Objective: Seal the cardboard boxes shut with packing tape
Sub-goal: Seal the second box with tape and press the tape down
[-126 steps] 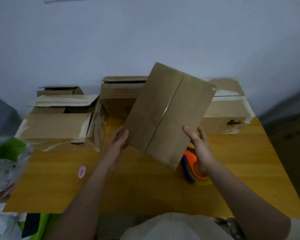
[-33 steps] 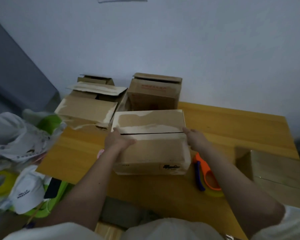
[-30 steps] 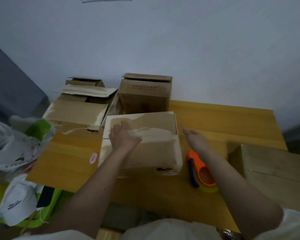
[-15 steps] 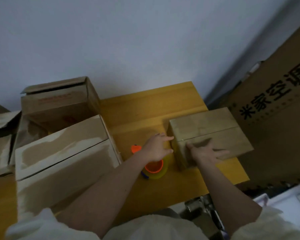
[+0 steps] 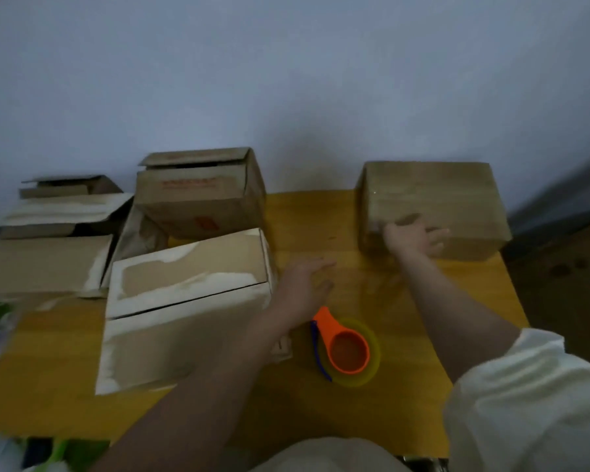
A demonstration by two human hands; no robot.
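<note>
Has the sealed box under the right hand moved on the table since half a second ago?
Yes. The sealed box under the right hand now sits farther back, near the wall.

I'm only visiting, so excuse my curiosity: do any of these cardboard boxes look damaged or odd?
Yes. The brown cardboard box nearest the person has pale patches where its top surface looks torn away. The red-printed box behind it has a loose, raised top flap.

The scene is dim and flat, with a bluish cast on the wall (image 5: 286, 80). Soft shadows gather behind the boxes along its base. Everything looks slightly soft and smeared, most of all the left hand (image 5: 304, 284). Wide-angle distortion bends the table (image 5: 423, 335) at its edges.
</note>
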